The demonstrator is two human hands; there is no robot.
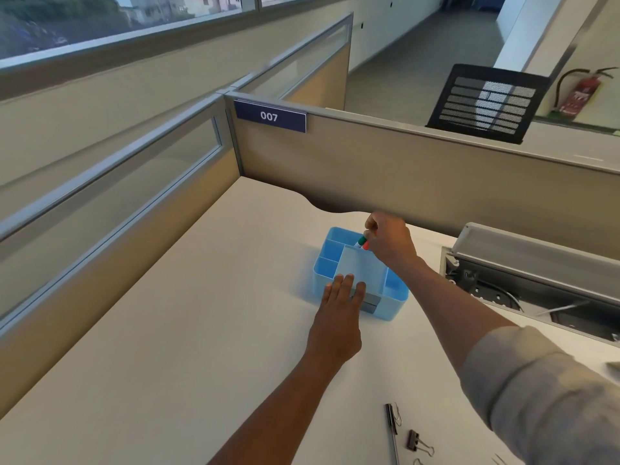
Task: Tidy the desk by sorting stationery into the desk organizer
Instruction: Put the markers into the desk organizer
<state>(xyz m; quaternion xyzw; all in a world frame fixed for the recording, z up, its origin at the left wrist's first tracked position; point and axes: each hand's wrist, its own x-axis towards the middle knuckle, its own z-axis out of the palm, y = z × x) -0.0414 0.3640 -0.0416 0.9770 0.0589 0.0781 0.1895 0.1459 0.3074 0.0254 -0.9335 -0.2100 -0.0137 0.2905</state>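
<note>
A light-blue desk organizer point(323, 263) with several compartments and a grey drawer front stands on the beige desk point(208, 330). My left hand point(339, 317) lies flat, its fingers spread against the organizer's near edge. My right hand point(389, 241) is over the organizer's far side, closed on two markers point(362, 242), one green-capped and one red-capped, whose tips point down into a back compartment. A pen point(392, 427), a paper clip point(398, 414) and a black binder clip point(413, 440) lie on the desk near the bottom edge, beside my right forearm.
Cubicle partitions with a "007" sign point(270, 116) wall the desk at the back and left. An open cable tray point(523, 290) with a raised lid is sunk into the desk on the right. A black mesh chair back point(486, 104) stands beyond the partition.
</note>
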